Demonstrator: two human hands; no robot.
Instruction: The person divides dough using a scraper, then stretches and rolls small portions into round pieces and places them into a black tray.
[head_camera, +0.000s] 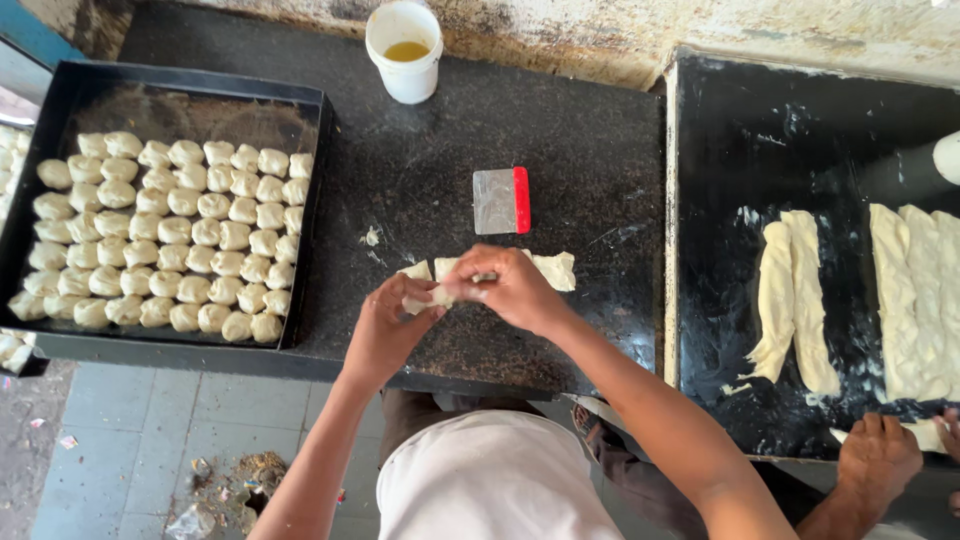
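My left hand (385, 325) and my right hand (510, 288) meet over the dark counter (590, 150), both pinching a small piece of pale dough (436, 295). More cut dough pieces (555, 270) lie on the counter just beyond my right hand. A metal scraper with a red handle (501, 200) rests a little farther back. To the left, a black tray (190, 95) holds several rows of shaped dough balls (170, 235).
A white cup of yellow oil (405, 50) stands at the back of the counter. On the right, a black slab (780, 140) carries long twisted dough strips (790, 295). Another person's hand (878, 455) rests at its near edge. Tiled floor with scraps lies below left.
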